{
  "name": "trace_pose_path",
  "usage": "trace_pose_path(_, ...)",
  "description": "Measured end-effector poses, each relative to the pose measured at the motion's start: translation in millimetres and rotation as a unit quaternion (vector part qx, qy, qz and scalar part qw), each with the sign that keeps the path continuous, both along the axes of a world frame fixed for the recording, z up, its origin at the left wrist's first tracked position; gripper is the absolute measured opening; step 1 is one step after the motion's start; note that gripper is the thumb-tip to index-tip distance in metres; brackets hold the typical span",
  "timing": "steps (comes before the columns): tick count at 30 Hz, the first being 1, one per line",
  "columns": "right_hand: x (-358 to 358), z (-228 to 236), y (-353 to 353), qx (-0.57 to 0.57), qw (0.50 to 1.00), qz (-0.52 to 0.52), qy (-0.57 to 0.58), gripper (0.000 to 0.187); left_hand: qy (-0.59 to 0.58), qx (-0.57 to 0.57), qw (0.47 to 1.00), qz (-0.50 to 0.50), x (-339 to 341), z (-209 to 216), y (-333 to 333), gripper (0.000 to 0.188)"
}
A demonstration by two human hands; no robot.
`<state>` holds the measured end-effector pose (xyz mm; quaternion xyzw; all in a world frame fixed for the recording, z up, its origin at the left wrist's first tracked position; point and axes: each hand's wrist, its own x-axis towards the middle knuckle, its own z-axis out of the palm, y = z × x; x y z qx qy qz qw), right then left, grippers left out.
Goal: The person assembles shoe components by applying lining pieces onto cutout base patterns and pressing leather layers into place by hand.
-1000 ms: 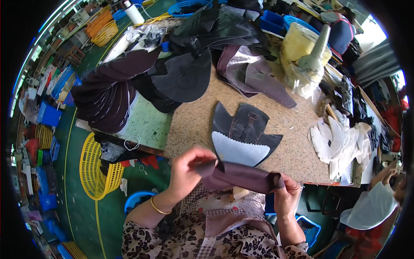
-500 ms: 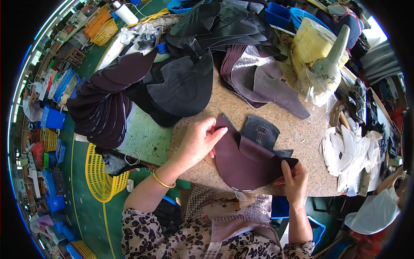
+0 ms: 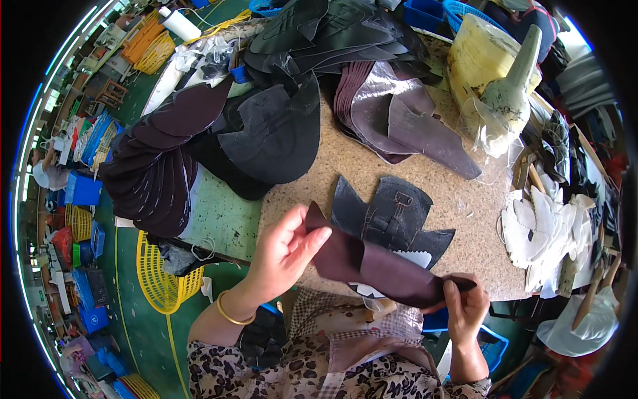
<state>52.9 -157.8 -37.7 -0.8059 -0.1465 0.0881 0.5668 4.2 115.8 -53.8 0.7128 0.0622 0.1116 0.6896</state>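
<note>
Maroon panel hung curled between my hands over the near edge of the speckled table, my left hand pinching one end between thumb and fingers, my right hand clamped on the other. Half a second earlier it had spread wider across the black panel; now it was rolled into a band, baring more of the black piece and its pale toothed strip. I judged the maroon one still in handling, not set down.

By my left forearm, a blue tub held dark pieces. Past my right wrist stood a blue crate, contents unclear. On the floor at left, a grey bag overlapped a yellow basket; whether it lay inside, I could not tell. A small blue cup stood at the far left.
</note>
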Motion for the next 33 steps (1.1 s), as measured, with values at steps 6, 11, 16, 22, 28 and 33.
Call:
trace_pose_path(6,14.6,-3.7,9.7,0.008,0.987,-0.039,0.152,0.014,0.131,0.005,0.990,-0.052,18.8,-1.5,4.9,0.016)
trace_pose_path(11,22.3,-16.5,13.5,-0.028,0.984,-0.043,0.170,0.015,0.163,0.104,0.979,-0.065,33.7,-8.5,9.2,0.015)
trace_pose_path(16,26.1,-13.9,13.8,-0.051,0.985,-0.032,0.161,0.015,0.176,0.111,0.976,-0.057,39.4,-8.3,8.5,0.020)
trace_pose_path(22,30.6,-14.9,15.8,-0.062,0.985,-0.029,0.158,0.015,0.158,0.170,0.971,-0.061,45.5,-4.8,6.5,0.027)
trace_pose_path(28,30.4,-12.7,18.1,-0.076,0.986,-0.023,0.144,0.015,0.053,0.313,0.948,-0.030,46.6,-13.8,5.8,0.023)
trace_pose_path(33,33.1,-15.6,15.8,-0.078,0.981,-0.043,0.171,0.014,-0.157,0.498,0.853,0.017,37.9,-2.8,-12.7,0.018)
